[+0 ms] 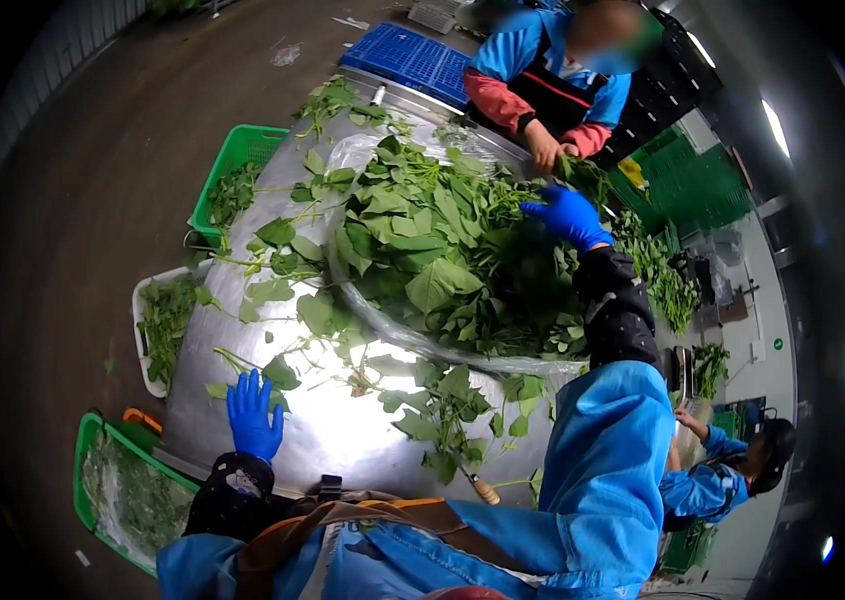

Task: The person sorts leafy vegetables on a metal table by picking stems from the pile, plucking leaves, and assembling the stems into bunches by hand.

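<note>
My left hand [256, 418], in a blue glove, is spread with its fingers stretched out over the near left part of the steel table [343, 458]. It is nearest to a few loose leafy stems [281, 374] and holds nothing. My right hand [573, 218], gloved in blue too, reaches across a big heap of green leafy stems [423, 225]; its fingers point left and are apart, with nothing seen in them. Clear plastic sheeting [383, 325] edges the heap. A wooden-handled tool [484, 489] lies close to my body, its blade partly under leaves.
Across the table a person [543, 85] handles greens with bare hands. Another person [718, 475] works at the right. Along the left edge stand a green crate [258, 145], a white crate [148, 345] and a plastic-lined green crate [91, 440]. A blue crate [408, 60] sits beyond.
</note>
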`<state>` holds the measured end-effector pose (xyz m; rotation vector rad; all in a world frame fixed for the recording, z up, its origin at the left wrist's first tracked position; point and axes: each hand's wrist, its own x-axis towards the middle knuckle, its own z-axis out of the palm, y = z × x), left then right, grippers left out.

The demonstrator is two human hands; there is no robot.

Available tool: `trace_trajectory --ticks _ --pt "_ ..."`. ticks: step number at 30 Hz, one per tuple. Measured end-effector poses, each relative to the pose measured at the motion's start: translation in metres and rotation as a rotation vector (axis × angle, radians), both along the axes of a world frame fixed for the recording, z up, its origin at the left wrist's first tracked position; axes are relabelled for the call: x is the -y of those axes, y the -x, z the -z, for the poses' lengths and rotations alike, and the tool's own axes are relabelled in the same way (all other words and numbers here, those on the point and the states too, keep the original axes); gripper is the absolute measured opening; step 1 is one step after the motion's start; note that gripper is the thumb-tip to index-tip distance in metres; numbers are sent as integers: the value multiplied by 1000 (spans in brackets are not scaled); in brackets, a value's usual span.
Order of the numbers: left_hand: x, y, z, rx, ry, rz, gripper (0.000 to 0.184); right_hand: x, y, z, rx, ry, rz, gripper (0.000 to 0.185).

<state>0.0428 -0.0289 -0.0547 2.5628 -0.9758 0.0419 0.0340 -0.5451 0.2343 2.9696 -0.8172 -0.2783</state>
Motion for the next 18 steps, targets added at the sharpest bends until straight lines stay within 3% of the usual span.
trace_trajectory --ticks 1,2,6,13,14,17,18 --pt "0 0 1 -1 1 -1 47 17 1 14 279 184 -144 63" --pt "0 -1 2 0 1 -1 47 28 -3 18 256 328 -168 66" --pt "1 -2 -3 -37 4 -10 45 85 -20 36 -11 137 90 75" --pt "3 -6 -4 -77 -30 -1 48 91 -45 68 -119 126 241 85" --pt "2 -7 -2 -74 -26 3 48 96 -40 80 -53 -42 304 86" --pt "4 -9 -3 -76 -47 2 48 83 -46 61 -166 8 267 82" --pt "5 -8 -5 -82 -58 6 48 98 -44 64 -262 -96 441 72"
